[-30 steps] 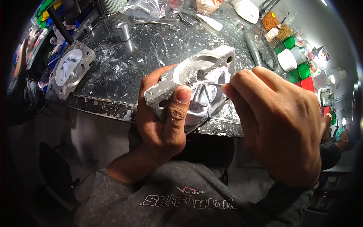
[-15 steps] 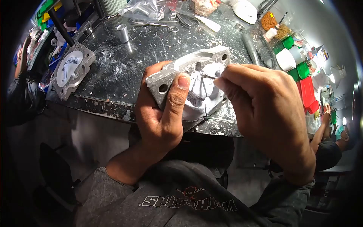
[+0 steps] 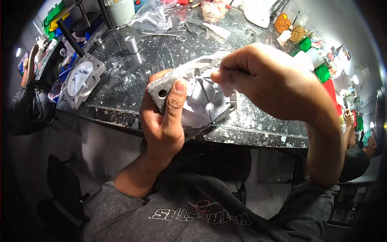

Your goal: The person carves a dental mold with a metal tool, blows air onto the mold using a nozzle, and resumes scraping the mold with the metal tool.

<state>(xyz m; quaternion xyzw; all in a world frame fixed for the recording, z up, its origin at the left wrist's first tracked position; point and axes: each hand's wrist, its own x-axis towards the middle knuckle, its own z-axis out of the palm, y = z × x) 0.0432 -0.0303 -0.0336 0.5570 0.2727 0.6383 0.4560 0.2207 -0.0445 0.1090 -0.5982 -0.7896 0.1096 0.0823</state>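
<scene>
In my left hand (image 3: 164,129) is a grey metal flask half (image 3: 154,86) with bolt holes at its corners, tilted above the front edge of the bench. My thumb presses on its near face, with the fingers wrapped behind. White plaster-like material (image 3: 203,107) fills its middle, crossed by dark lines that meet near a small round knob. My right hand (image 3: 278,82) is at the upper right of the flask half, thumb and fingertips pinched together close to the filling. Whatever that pinch holds is hidden by the fingers.
A second flask half (image 3: 96,74) leans at the bench's left edge. Behind are a metal cylinder (image 3: 131,44), scissors (image 3: 181,38), pliers (image 3: 194,29), a plastic bag (image 3: 150,19) and a white flat tool (image 3: 217,30). A chair (image 3: 64,181) stands lower left. Other people are at both sides.
My right hand has moved up and left across the flask half, uncovering more of its lower right side. The flask half and my left hand have shifted slightly left.
</scene>
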